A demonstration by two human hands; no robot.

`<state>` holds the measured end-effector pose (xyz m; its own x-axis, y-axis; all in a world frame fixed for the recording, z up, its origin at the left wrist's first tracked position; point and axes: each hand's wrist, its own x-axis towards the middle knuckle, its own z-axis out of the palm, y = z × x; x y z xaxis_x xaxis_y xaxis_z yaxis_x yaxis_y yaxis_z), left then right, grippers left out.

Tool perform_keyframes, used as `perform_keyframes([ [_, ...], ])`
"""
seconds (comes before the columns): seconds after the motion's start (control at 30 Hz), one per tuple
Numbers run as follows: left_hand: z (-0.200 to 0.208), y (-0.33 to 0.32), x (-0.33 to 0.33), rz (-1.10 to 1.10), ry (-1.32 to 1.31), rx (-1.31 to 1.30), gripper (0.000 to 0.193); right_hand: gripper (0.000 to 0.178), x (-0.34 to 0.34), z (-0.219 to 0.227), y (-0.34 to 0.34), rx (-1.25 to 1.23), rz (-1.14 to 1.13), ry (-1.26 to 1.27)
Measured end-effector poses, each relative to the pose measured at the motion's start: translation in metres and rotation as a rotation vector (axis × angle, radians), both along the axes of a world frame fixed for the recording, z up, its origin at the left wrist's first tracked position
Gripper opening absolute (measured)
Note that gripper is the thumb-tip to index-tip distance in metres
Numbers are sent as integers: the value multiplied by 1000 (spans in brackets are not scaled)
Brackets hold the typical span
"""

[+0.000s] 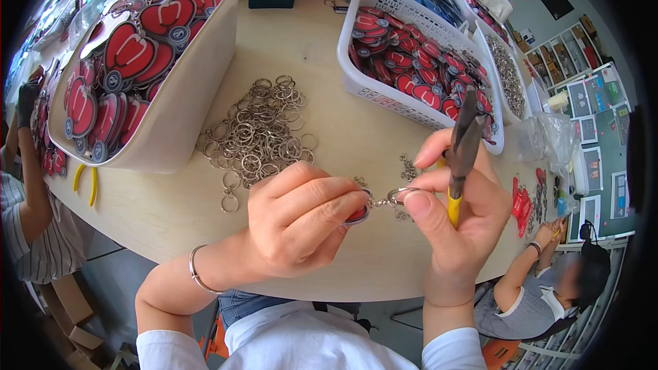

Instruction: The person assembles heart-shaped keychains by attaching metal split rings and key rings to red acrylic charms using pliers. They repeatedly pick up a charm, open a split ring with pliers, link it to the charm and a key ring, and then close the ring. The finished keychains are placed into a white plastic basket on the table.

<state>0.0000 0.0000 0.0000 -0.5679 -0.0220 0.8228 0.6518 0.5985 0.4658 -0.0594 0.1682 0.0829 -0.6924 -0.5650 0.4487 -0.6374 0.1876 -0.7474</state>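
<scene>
My left hand is closed on a red tag, mostly hidden by the fingers. From the tag a short chain runs to a key ring, which my right hand pinches between thumb and finger. The same right hand also keeps a pair of pliers with yellow grips, their dark jaws pointing up. Beyond my left hand lies a pile of key rings with chains. Small metal rings are scattered on the table behind and between my hands.
A tall white bin of red heart-shaped tags stands at the left. A white basket at the back right holds more, beside a container of metal pieces. Yellow handles lie near the left edge. One person works at each side.
</scene>
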Motion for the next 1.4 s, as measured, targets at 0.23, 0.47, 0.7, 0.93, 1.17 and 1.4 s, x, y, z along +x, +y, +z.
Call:
perform_keyframes([
  [0.23, 5, -3, 3, 6, 10, -40, 33, 15, 2, 0, -5, -16, -55, -8],
  [0.47, 8, -8, 0, 67, 176, -75, 34, 24, 13, -4, 15, 16, -157, -8],
  [0.7, 14, -16, 11, 17, 162, -245, 32, 37, 14, -24, 48, 338, 12, 180],
  [0.93, 13, -12, 8, 41, 248, -284, 32, 31, 19, -25, 47, 372, 41, 288],
  [1.17, 16, -14, 11, 29, 238, -312, 31, 31, 23, -30, 42, 317, 61, 259],
  [1.4, 16, -15, 14, 20, 220, -310, 30, 35, 26, -33, 43, 291, 61, 296],
])
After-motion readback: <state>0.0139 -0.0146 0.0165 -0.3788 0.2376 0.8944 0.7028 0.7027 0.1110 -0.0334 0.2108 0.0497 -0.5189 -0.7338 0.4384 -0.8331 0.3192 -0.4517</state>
